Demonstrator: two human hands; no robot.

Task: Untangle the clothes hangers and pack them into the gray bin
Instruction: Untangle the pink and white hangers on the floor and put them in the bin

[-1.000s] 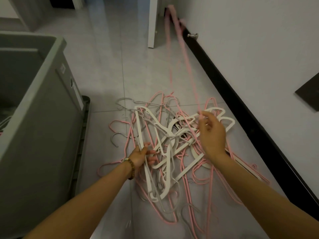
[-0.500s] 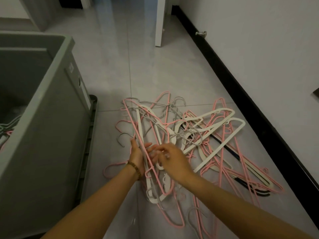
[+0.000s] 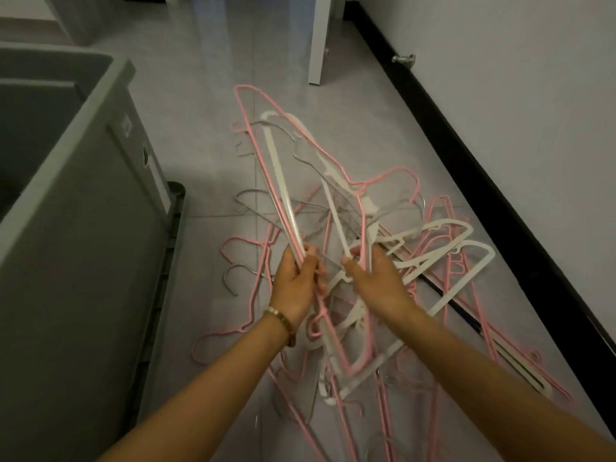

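Now left hand (image 3: 293,281) and right hand (image 3: 376,278) each clench the raised hangers (image 3: 281,181), long axis running away from the grip; bin (image 3: 86,248) stands left, nearest the left hand.

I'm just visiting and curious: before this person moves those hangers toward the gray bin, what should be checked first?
1. Left hand grips the lifted bunch of pink wire and white plastic hangers: ok.
2. Right hand grips the same bunch: ok.
3. Bunch free of the tangled hanger pile on the tiled floor: not ok, gray wire hangers cross it.
4. Gray plastic bin open-topped, on the left: ok.
5. Room inside bin: cannot tell, interior dark.
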